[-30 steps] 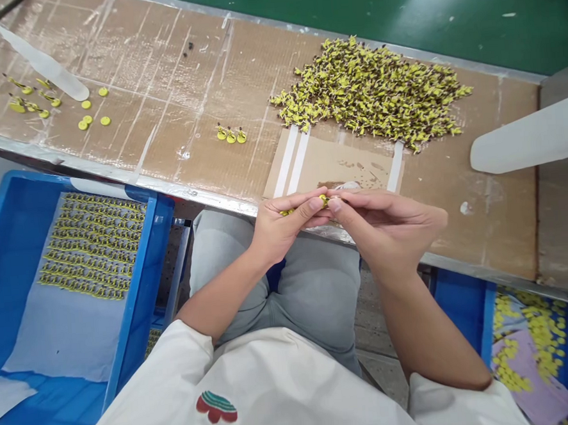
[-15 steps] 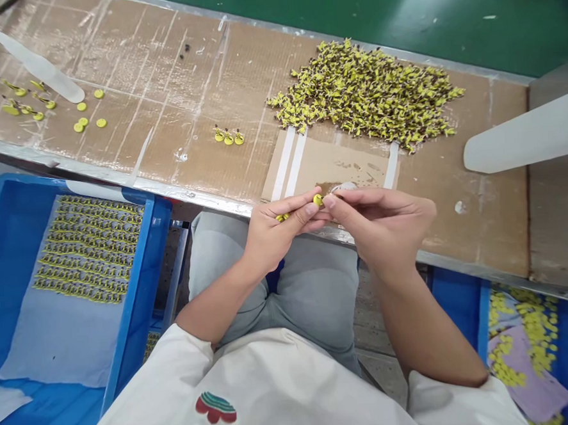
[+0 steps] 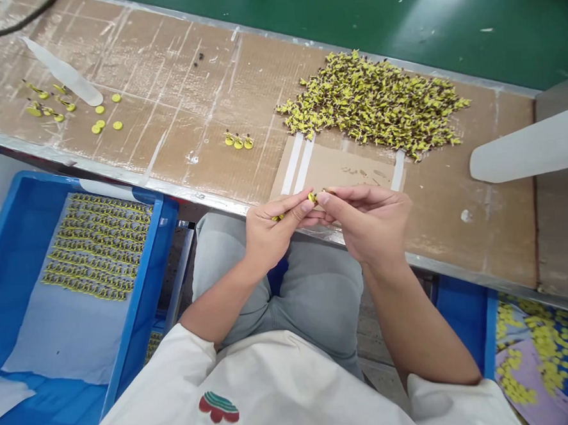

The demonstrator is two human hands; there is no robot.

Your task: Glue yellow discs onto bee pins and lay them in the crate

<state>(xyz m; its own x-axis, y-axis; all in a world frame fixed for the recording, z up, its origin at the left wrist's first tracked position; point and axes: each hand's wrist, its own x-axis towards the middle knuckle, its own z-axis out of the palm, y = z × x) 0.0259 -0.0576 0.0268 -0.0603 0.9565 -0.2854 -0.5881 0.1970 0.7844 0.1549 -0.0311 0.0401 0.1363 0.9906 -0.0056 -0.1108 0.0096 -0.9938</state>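
Note:
My left hand [image 3: 275, 229] pinches a small yellow disc base [image 3: 312, 198] between thumb and forefinger. More yellow pieces [image 3: 278, 217] show in that hand, tucked by the curled fingers. Thumb and forefinger of my right hand [image 3: 373, 220] close on a tiny dark-and-yellow figurine, mostly hidden by the fingertips, against the disc. Both hands meet over the table's front edge, in front of a cardboard sheet [image 3: 333, 161] with white tape strips. Three figurines on yellow bases [image 3: 238, 141] stand in a row to the left of the sheet.
A big heap of figurines [image 3: 378, 104] lies behind the sheet. Loose yellow discs [image 3: 117, 125] and several based figurines [image 3: 47, 110] lie at left near a white tapered object [image 3: 63, 71]. A blue bin [image 3: 123, 338] holds rows of figurines; yellow discs [image 3: 552, 343] fill another bin at right.
The view has shifted slightly, so the table things sit further right. My right hand has turned a little and moved in closer to the left, pressing at the yellow base.

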